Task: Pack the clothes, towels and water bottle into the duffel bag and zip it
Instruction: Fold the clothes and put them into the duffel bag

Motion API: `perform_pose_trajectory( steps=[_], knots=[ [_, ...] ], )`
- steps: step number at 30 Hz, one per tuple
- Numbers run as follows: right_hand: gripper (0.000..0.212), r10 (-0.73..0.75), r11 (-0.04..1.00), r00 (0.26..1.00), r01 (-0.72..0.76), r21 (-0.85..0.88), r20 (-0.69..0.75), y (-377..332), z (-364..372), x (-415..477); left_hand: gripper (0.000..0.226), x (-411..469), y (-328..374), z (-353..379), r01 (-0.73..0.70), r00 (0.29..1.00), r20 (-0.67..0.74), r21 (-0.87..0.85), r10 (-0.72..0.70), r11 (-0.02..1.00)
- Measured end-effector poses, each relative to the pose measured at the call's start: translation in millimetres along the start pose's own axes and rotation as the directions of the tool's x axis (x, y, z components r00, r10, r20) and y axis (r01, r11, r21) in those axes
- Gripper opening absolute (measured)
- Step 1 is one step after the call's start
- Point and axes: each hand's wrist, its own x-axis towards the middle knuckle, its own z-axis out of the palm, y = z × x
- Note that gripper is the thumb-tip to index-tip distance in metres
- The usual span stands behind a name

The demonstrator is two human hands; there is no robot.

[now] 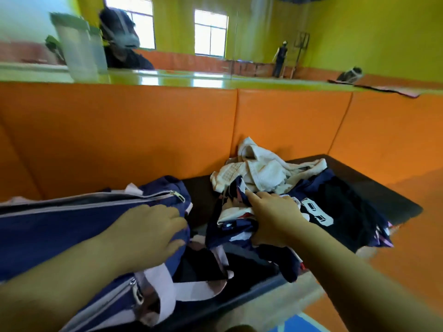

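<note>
A navy duffel bag (pixel 48 226) with pale pink straps lies on a dark bench at the left, its top zipper partly open. My left hand (pixel 148 233) rests on the bag's right end with its fingers laid over the fabric. To the right sits a heap of clothes: white towels (pixel 261 168) on top and a navy jersey (pixel 335 207) with white numbers. My right hand (pixel 275 216) grips a bunch of navy and white patterned cloth (pixel 230 226) at the front of the heap, index finger pointing out. A clear water bottle (pixel 76 49) with a green lid stands on the ledge at the upper left.
The dark bench (pixel 374 188) stands against an orange padded wall (pixel 119 130) topped by a yellow-green ledge. A mirror above reflects a person and windows. A dark cloth (pixel 374 87) lies on the ledge at the right. Orange floor shows at the right.
</note>
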Motion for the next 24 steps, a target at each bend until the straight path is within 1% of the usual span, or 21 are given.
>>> perform_pose_trajectory(
  steps=[2, 3, 5, 6, 8, 9, 11, 12, 13, 14, 15, 16, 19, 20, 21, 22, 23, 24],
  knots=[
    [0.098, 0.006, 1.000, 0.999, -0.006, 0.005, -0.048, -5, -17, -9, 0.039, -22, -13, 4, 0.034, 0.999, -0.039, -0.044, -0.036, 0.998],
    [0.096, 0.000, 1.000, 0.997, -0.001, -0.002, -0.072, -9, -25, -12, 0.043, -35, -17, 4, 0.062, 0.997, -0.038, -0.048, -0.063, 0.997],
    [0.093, -0.018, 1.000, 0.992, 0.015, -0.020, -0.125, -17, -38, -16, 0.057, -57, -26, 6, 0.091, 0.992, -0.084, -0.066, -0.097, 0.994],
    [0.094, -0.029, 0.999, 0.988, 0.026, -0.019, -0.151, -21, -44, -18, 0.057, -66, -30, 10, 0.119, 0.988, -0.090, -0.074, -0.126, 0.990],
    [0.096, -0.056, 0.998, 0.979, 0.057, -0.001, -0.196, -31, -53, -17, 0.045, -86, -38, 17, 0.203, 0.973, -0.082, -0.122, -0.214, 0.972],
    [0.096, -0.072, 0.997, 0.974, 0.076, 0.011, -0.215, -37, -57, -15, 0.046, -95, -43, 20, 0.236, 0.966, -0.071, -0.148, -0.249, 0.960],
    [0.096, -0.105, 0.992, 0.964, 0.118, 0.040, -0.244, -48, -62, -10, 0.061, -112, -55, 26, 0.294, 0.954, -0.004, -0.187, -0.300, 0.937],
    [0.096, -0.123, 0.989, 0.959, 0.140, 0.051, -0.255, -54, -63, -7, 0.064, -119, -61, 30, 0.296, 0.954, 0.017, -0.225, -0.300, 0.928],
    [0.094, -0.143, 0.985, 0.954, 0.164, 0.057, -0.265, -60, -64, -3, 0.057, -124, -67, 33, 0.292, 0.955, 0.032, -0.289, -0.296, 0.912],
    [0.092, -0.164, 0.980, 0.947, 0.187, 0.061, -0.275, -66, -66, 0, 0.045, -127, -73, 34, 0.281, 0.957, 0.034, -0.353, -0.288, 0.892],
    [0.090, -0.178, 0.977, 0.942, 0.204, 0.067, -0.283, -72, -67, 4, 0.036, -129, -79, 35, 0.284, 0.955, 0.041, -0.394, -0.292, 0.874],
    [0.089, -0.189, 0.973, 0.936, 0.220, 0.072, -0.297, -77, -69, 8, 0.031, -129, -86, 35, 0.287, 0.952, 0.023, -0.406, -0.304, 0.868],
    [0.086, -0.233, 0.964, 0.909, 0.262, 0.038, -0.344, -93, -75, 19, 0.024, -129, -108, 34, 0.266, 0.961, 0.013, -0.321, -0.276, 0.909],
    [0.085, -0.248, 0.963, 0.904, 0.270, 0.016, -0.349, -98, -77, 23, 0.025, -128, -116, 34, 0.215, 0.972, -0.043, -0.235, -0.232, 0.948],
    [0.084, -0.265, 0.960, 0.897, 0.279, -0.011, -0.353, -102, -78, 27, 0.030, -126, -123, 36, 0.140, 0.985, -0.092, -0.085, -0.147, 0.987],
    [0.084, -0.284, 0.956, 0.888, 0.290, -0.039, -0.362, -107, -79, 31, 0.038, -124, -127, 36, 0.104, 0.993, -0.068, 0.064, -0.099, 0.993],
    [0.084, -0.300, 0.952, 0.878, 0.299, -0.063, -0.373, -112, -80, 35, 0.045, -121, -131, 36, 0.077, 0.997, -0.002, 0.186, -0.077, 0.980],
    [0.085, -0.317, 0.947, 0.867, 0.308, -0.087, -0.385, -116, -79, 39, 0.050, -116, -132, 37, 0.063, 0.994, 0.071, 0.237, -0.082, 0.969]
  ],
)
